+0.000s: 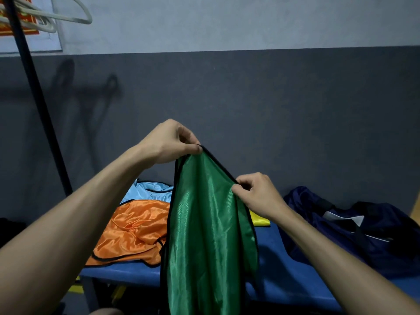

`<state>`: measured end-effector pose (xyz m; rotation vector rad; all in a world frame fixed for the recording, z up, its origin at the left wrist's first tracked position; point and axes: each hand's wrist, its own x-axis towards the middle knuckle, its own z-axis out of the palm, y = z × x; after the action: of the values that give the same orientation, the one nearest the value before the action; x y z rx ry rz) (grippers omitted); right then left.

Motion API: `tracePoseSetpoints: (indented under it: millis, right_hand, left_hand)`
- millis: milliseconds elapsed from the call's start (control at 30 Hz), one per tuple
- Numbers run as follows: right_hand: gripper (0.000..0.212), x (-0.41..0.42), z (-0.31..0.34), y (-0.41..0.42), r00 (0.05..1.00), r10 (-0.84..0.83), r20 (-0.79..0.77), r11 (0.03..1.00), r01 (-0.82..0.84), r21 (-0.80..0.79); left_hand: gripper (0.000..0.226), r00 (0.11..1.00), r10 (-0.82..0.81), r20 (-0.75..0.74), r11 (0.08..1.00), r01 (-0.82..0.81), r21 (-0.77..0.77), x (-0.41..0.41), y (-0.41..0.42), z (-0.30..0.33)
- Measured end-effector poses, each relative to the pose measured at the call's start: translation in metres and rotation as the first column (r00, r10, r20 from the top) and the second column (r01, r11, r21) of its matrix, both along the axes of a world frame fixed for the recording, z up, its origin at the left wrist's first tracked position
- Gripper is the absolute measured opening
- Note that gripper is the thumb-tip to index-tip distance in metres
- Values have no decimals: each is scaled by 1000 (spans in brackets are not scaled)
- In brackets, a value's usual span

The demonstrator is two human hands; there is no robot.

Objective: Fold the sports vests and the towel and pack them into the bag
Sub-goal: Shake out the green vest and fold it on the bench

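Observation:
A shiny green vest [204, 235] with black trim hangs in the air in front of me, above the blue bench [277, 280]. My left hand [169, 143] pinches its top edge at the highest point. My right hand [256, 193] pinches the same black-trimmed edge lower and to the right. On the bench lie an orange vest [131, 233], crumpled, a light blue vest [147, 192] behind it, and a yellow vest [260, 220] mostly hidden by the green one. A dark navy bag [354, 226] sits at the bench's right end. No towel is visible.
A grey two-tone wall [250, 92] rises right behind the bench. A dark pole [38, 96] slants up at the left, with white hangers [56, 17] at the top left corner. Something yellow [118, 292] lies under the bench.

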<state>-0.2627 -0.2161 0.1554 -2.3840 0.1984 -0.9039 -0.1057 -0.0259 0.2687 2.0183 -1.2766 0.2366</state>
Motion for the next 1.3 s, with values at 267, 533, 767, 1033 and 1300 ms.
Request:
tracePoseSetpoints:
  millis: [267,533,767,1033,1300]
  right_hand:
    - [34,-8,0,-19,970,244,-6,918,-229,323]
    - [29,-3,-17,-22,956,290,-38,924,-269,270]
    - [13,0,-25,-35,967,250,48,896,-250,366]
    - [10,-15,41,-61,963,223,153,895,-264,360]
    - [12,-16,61,-65,968,244,49,915,-247,320]
  left_hand:
    - [12,996,-81,-24,995,82,58,9,12,-9]
    - [2,999,-44,-32,999,43,-21,16,6,-17]
    - [5,998,-64,26,998,65,-7,20,7,-16]
    - [25,934,-213,-288,966,245,80,22,18,-29]
    - [25,796,-228,-560,938,335,94,20,9,-44]
